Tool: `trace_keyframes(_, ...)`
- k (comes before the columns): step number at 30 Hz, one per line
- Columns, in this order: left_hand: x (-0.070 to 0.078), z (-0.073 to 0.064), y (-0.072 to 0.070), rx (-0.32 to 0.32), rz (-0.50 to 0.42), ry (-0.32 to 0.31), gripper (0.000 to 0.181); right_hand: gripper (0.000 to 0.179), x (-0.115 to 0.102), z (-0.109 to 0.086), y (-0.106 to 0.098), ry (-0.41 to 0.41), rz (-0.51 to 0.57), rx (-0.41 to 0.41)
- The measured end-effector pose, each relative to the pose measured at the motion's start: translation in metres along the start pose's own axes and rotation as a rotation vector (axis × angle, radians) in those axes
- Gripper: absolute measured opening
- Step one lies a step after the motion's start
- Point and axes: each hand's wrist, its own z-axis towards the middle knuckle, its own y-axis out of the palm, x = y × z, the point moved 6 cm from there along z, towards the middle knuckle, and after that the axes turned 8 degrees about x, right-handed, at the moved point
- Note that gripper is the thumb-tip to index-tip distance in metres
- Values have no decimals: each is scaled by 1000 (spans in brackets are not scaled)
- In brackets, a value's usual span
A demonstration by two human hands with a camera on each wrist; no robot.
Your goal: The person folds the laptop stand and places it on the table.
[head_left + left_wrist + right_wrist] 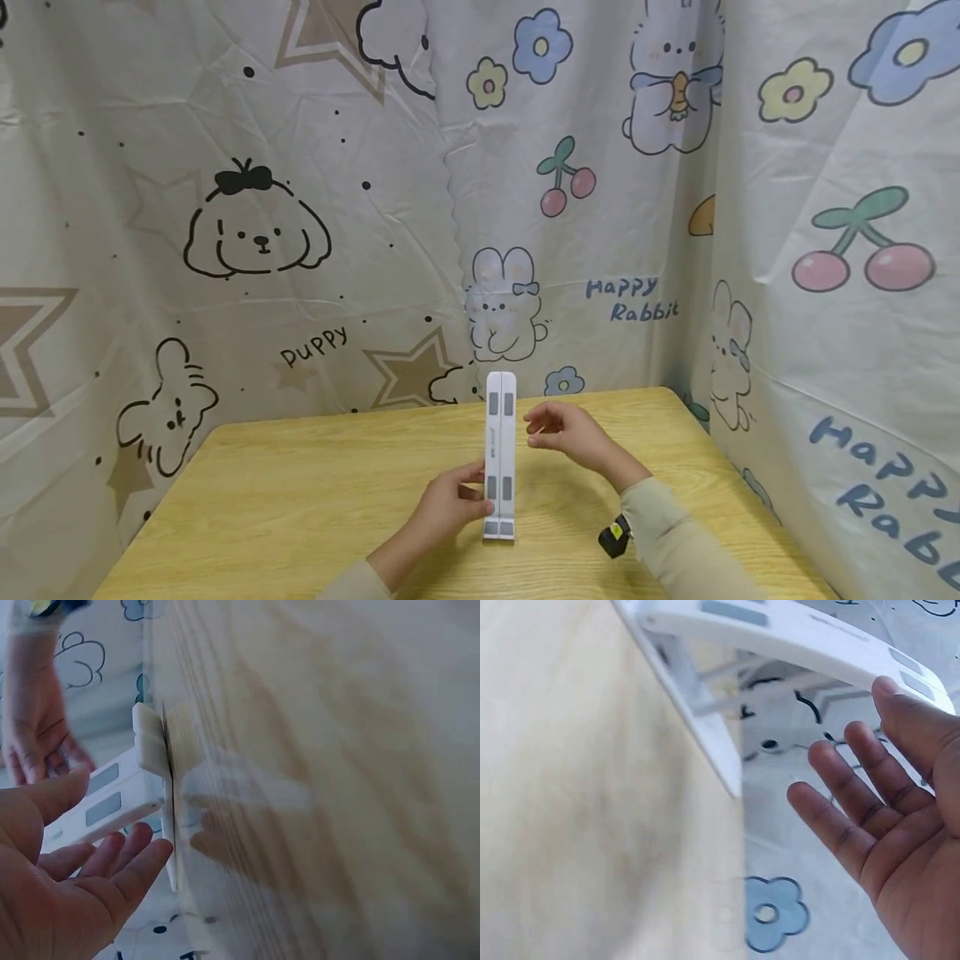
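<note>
A white folding laptop stand (pixel 501 450) with grey pads stands raised on the wooden table, its base plate (pixel 712 742) flat on the top. My left hand (pixel 444 504) is at its lower left side, thumb overlapping the front edge. In the left wrist view the fingers (pixel 124 862) of that hand spread loosely beside the padded arm. My right hand (pixel 566 432) hovers to the right of the stand's upper part, apart from it, fingers loosely bent. The right wrist view shows its palm (pixel 922 877) with nothing in it.
The wooden table (pixel 315 492) reaches back to a patterned curtain (pixel 300 208) with cartoon animals, which also hangs along the right side. A black device with a yellow mark (pixel 615 536) is at the right wrist.
</note>
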Motion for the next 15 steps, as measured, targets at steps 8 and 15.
trace_keyframes(8, 1, -14, 11, -93, 134, 64, 92, 49, -38, 30, -31, -156, -43, -66)
trace_keyframes(15, 4, -15, 15, -88, 229, 98, 101, 55, -58, 47, -31, -208, -103, -148)
